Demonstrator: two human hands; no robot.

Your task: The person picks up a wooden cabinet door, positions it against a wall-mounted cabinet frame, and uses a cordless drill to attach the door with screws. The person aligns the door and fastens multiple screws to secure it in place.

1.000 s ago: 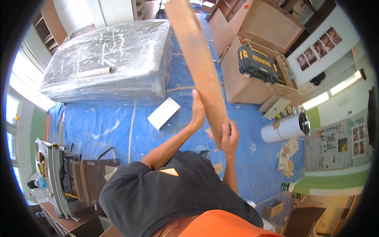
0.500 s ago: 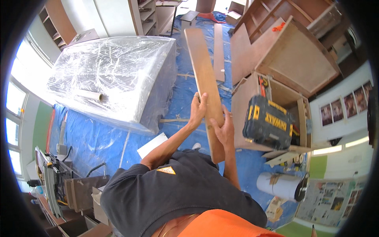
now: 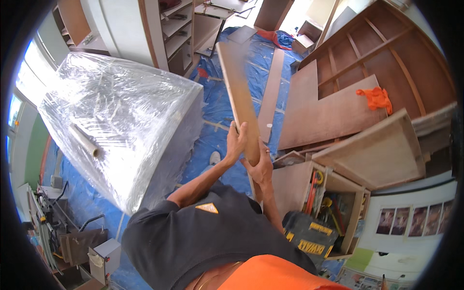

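Observation:
A long, narrow wooden board (image 3: pixel 240 92) is held out in front of my body, its far end leaning slightly left. My left hand (image 3: pixel 236 143) grips the board's left edge around its lower half, thumb on the face. Lower down, my right hand (image 3: pixel 260 166) clasps the right edge close to the near end, with a ring on one finger. Part of the near end is hidden by my hands and shirt. On the floor just beyond lies another long, thin board (image 3: pixel 272 92).
Plastic-wrapped bulky furniture (image 3: pixel 125 121) stands left with a cardboard tube (image 3: pixel 86 140) on it. Blue sheeting (image 3: pixel 217 104) covers the floor. At right are wooden panels (image 3: pixel 328 113), an orange cloth (image 3: pixel 375 99), an open tool cabinet (image 3: pixel 355 191) and a black-and-yellow case (image 3: pixel 309 234).
I have moved forward and turned, so the wrapped furniture and the tool case sit lower and nearer. Both hands keep hold of the board, which has shifted slightly left.

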